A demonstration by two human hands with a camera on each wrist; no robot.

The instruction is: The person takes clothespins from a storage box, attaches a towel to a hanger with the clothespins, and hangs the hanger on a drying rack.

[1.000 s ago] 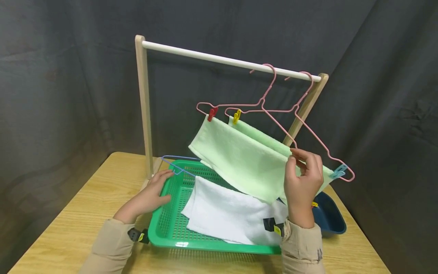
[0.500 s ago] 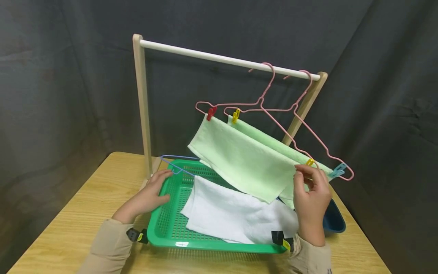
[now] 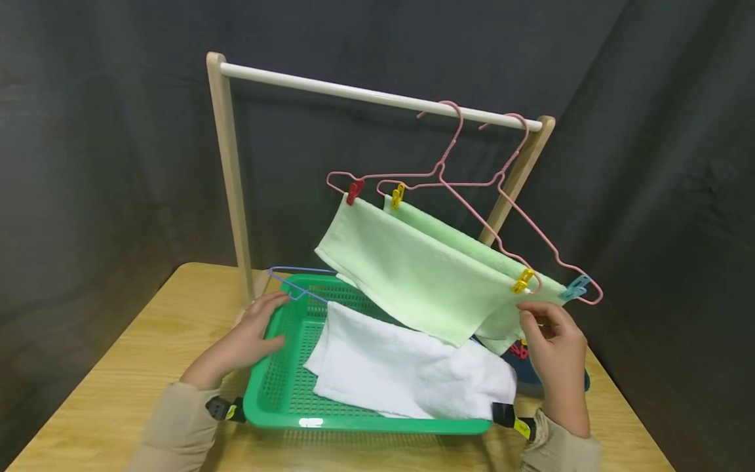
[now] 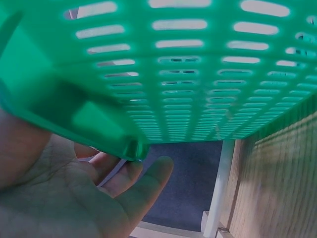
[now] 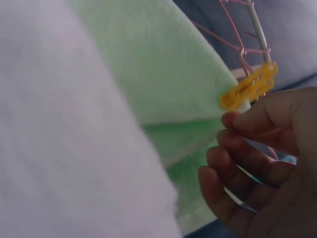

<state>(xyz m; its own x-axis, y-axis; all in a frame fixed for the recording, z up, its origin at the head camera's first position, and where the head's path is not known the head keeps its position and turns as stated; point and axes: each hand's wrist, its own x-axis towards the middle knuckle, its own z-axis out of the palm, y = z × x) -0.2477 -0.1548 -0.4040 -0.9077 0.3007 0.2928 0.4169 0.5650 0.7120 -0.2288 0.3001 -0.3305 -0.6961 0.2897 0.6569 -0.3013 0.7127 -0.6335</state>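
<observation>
My right hand (image 3: pixel 557 344) is just below a yellow clothespin (image 3: pixel 523 280), its fingers loosely bent near the towel's edge with nothing seen between them. That clothespin and a red one (image 3: pixel 355 192) fasten a pale green towel (image 3: pixel 413 269) to the front pink hanger (image 3: pixel 407 176). My left hand (image 3: pixel 244 341), fingers extended, rests at the left rim of a green basket (image 3: pixel 366 425); in the left wrist view the fingers (image 4: pixel 148 186) lie by the basket's edge. A white towel (image 3: pixel 401 367) and a blue hanger (image 3: pixel 297 268) are in the basket.
Behind, a second pink hanger (image 3: pixel 539 229) carries another green towel (image 3: pixel 460 241) with yellow and blue clothespins. Both hang from a white rail (image 3: pixel 330 88) on wooden posts. A dark blue tub (image 3: pixel 527 379) with clothespins stands behind my right hand.
My right hand has drawn down and right from the front towel's corner, uncovering the yellow clothespin there. My left hand stays at the basket rim. The view has shifted slightly.
</observation>
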